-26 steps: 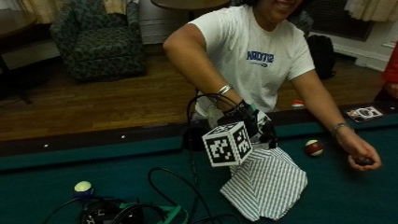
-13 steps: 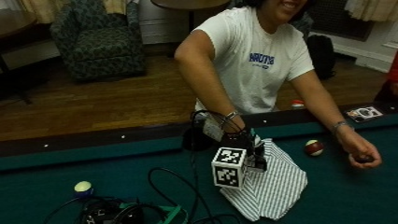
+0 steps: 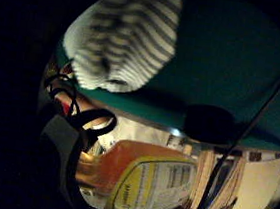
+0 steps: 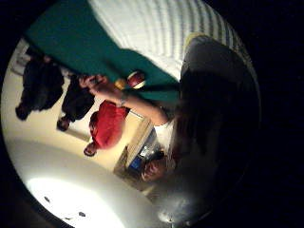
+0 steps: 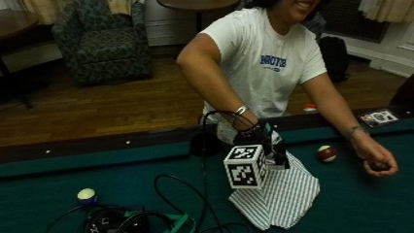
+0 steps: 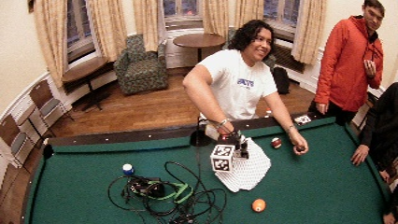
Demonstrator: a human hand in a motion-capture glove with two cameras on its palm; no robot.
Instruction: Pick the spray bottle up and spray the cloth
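My gloved right hand [image 5: 254,137] hangs just above the far edge of a white cloth with dark stripes [image 5: 284,194], which lies crumpled on the green felt. Its fingers are curled round the spray bottle [image 3: 142,180], which holds orange liquid and has a yellow label; the bottle fills much of the little finger side palm view. In the outside view the hand hides most of the bottle, and a dark end [image 5: 279,158] shows right over the cloth. The striped cloth [image 3: 127,38] lies directly under the palm, and the cloth [image 4: 161,28] also shows in the thumb side view.
My bare left hand [image 5: 376,161] rests on the felt beside a red and white ball [image 5: 326,154]. A pale ball [image 5: 86,195] and a tangle of cables [image 5: 136,221] lie at the left. An orange ball [image 6: 259,205] sits nearer the front. The dark rail [image 5: 97,145] runs behind.
The gloved hand with the bottle has come down from above the cloth to just over its far edge. The cloth and the balls lie as before.
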